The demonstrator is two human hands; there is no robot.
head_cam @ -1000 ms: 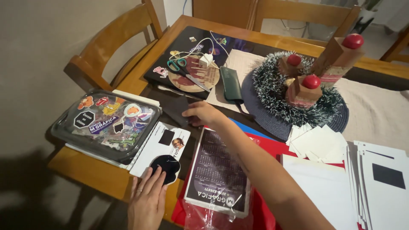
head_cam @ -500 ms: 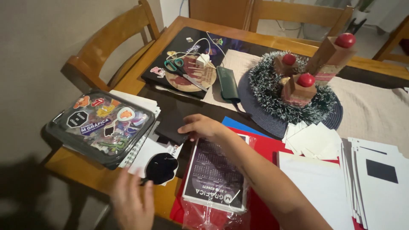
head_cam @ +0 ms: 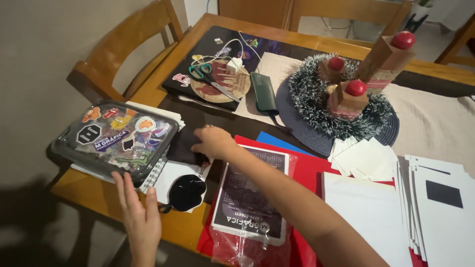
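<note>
My left hand [head_cam: 140, 216] lies flat and open at the table's near edge. Its fingertips reach the spiral notebook [head_cam: 151, 173] under a clear plastic box [head_cam: 118, 138] covered in stickers. My right hand [head_cam: 213, 143] reaches across a plastic-bagged calendar pad [head_cam: 250, 198], fingers curled down on the edge of a black sheet [head_cam: 185, 141] beside the box. A black cut-out shape [head_cam: 186, 192] rests on a white card between my two hands.
A red folder [head_cam: 309, 168] and a blue sheet [head_cam: 277, 142] lie under the pad. At right are loose white cards [head_cam: 363, 158] and paper stacks [head_cam: 440, 207]. Behind are a tinsel wreath [head_cam: 307, 94] with wooden blocks, scissors [head_cam: 205, 74], a dark case [head_cam: 264, 94] and a wooden chair [head_cam: 123, 54].
My left hand has slid left from the black cut-out shape to the box and notebook. My right hand has come nearer, from the far end of the black sheet to its near edge.
</note>
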